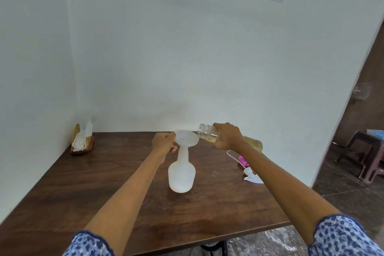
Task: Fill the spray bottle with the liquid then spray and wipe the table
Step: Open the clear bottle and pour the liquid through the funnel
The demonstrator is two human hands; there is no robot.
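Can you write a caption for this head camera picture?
Right hand tips clear bottle toward funnel, steadied by left hand.

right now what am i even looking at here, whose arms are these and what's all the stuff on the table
This is one picture from a wide-angle camera worn on a person's head, looking forward and down, so the two bare arms are that person's own; no machine is involved. On the brown wooden table stands a white spray bottle with a white funnel set in its neck. The left hand steadies the funnel's rim. The right hand holds a clear bottle of yellowish liquid, tipped with its open mouth at the funnel. To the right lie the spray head with its tube and a pink cap. A tissue holder stands in the far left corner.
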